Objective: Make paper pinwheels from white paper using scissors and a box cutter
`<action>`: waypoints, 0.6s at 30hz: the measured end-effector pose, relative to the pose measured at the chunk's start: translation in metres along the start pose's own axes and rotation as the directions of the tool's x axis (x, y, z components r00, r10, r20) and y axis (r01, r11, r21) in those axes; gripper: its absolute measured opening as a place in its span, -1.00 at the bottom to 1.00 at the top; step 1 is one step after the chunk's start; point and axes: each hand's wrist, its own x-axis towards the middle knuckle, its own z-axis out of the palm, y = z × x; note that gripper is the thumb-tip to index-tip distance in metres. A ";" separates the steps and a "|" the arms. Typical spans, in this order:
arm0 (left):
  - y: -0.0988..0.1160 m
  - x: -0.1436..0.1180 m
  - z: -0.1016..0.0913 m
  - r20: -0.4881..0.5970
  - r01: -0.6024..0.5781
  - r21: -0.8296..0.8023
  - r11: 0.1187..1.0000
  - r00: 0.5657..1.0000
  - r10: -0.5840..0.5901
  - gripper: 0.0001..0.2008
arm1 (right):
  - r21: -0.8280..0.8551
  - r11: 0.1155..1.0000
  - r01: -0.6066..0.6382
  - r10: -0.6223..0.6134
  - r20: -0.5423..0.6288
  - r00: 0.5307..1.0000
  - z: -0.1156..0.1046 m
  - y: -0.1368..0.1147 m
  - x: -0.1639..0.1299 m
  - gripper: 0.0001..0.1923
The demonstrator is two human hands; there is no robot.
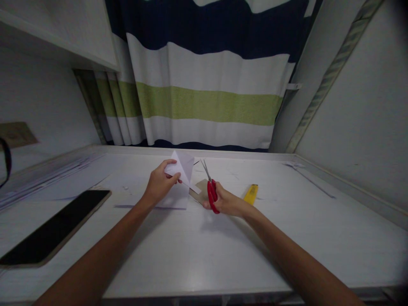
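Note:
Between the thumb and fingers of my left hand is a folded piece of white paper, raised above the table with a pointed corner up. My right hand grips red-handled scissors, whose blades point up and away, slightly parted and apart from the paper. Beneath my left hand lies a flat sheet of white paper. A greyish-brown flat piece rests on the table between my hands, partly covered. Just beyond my right wrist is a yellow object, partly hidden by the arm.
A dark flat panel like a tablet lies at the left on the white table. Paper sheets are along the left wall. A thin dark strip lies at the right. A striped curtain hangs behind the table.

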 end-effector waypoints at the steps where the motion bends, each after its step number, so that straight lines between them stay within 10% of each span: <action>1: -0.001 0.000 -0.001 -0.012 0.007 0.005 1.000 1.000 -0.006 -0.58 | 0.093 0.996 -0.017 0.010 0.081 0.997 -0.001 -0.002 -0.002 -0.58; 6: -0.004 0.002 -0.003 -0.044 0.021 -0.032 0.999 0.999 -0.023 -0.57 | 0.392 0.893 -0.222 0.036 0.428 0.903 0.000 -0.004 -0.007 -0.59; 18: 0.008 -0.004 0.002 -0.017 0.115 -0.131 0.985 0.993 -0.118 -0.59 | 0.500 0.788 -0.358 0.078 0.496 0.865 0.004 -0.005 -0.007 -0.34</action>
